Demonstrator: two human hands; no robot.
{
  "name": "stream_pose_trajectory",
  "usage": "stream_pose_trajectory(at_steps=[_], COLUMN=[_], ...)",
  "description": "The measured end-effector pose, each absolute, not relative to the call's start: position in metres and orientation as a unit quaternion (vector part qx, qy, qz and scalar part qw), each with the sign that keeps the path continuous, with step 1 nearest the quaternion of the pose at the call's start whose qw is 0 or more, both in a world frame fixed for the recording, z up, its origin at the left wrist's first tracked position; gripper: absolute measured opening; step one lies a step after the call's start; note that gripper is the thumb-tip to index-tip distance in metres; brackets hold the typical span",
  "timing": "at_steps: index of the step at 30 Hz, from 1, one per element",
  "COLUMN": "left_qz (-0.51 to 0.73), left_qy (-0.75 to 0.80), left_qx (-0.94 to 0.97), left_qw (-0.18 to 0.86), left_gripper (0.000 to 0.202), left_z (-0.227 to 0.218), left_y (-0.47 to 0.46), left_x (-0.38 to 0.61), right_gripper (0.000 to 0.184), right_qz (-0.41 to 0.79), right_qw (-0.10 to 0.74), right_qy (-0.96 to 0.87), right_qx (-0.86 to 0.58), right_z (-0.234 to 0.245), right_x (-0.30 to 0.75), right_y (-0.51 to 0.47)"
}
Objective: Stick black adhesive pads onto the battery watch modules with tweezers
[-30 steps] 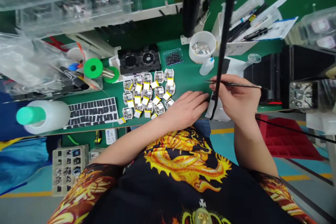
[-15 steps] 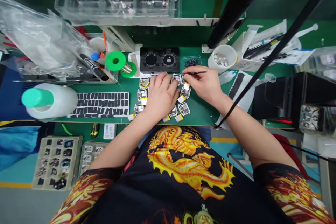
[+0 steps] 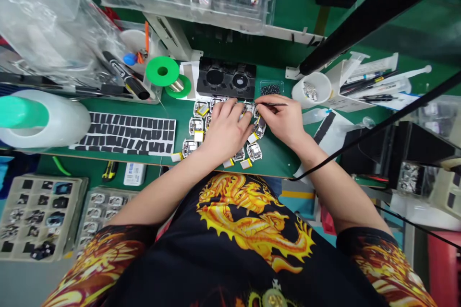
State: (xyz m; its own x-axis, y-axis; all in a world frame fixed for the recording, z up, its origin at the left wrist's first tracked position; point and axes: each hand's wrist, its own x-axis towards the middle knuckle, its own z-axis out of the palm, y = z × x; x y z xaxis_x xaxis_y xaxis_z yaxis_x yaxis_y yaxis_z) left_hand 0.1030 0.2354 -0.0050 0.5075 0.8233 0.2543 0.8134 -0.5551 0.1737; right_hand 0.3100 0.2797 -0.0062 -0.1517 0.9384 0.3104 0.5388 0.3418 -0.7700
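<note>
The right hand (image 3: 281,117) is clenched on fine-tipped tweezers (image 3: 275,104), whose long axis lies nearly level across the frame, tips pointing left. The tips reach a small metal-framed module (image 3: 249,108) at the upper right of a module cluster (image 3: 196,126) on the green bench (image 3: 277,160), center frame. Whether they grip it cannot be determined. The left hand (image 3: 226,129) lies open, fingers spread across the cluster and grasping nothing visible. The right hand approaches from the right; the left lies just beside that module.
</note>
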Motion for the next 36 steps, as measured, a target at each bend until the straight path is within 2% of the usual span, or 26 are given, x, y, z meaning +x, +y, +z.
stream_pose_trajectory(at_steps=[18,25,36], left_qz=[0.142,0.140,0.145], left_qy=[0.469,0.472,0.482], left_qx=[0.871,0.868,0.862], left_qw=[0.048,0.058,0.059], left_gripper=[0.036,0.039,0.038], left_z=[0.002,0.004,0.003], left_y=[0.240,0.240,0.239], left_x=[0.105,0.107,0.107], right_gripper=[0.017,0.019,0.023], right_qz=[0.194,0.185,0.281], right_qw=[0.365,0.386,0.431], right_qy=[-0.762,-0.749,-0.672], right_qx=[-0.499,-0.507,-0.532], right_z=[-0.012,-0.015,-0.020], right_x=[0.310,0.307,0.304], right_y=[0.286,0.287,0.281])
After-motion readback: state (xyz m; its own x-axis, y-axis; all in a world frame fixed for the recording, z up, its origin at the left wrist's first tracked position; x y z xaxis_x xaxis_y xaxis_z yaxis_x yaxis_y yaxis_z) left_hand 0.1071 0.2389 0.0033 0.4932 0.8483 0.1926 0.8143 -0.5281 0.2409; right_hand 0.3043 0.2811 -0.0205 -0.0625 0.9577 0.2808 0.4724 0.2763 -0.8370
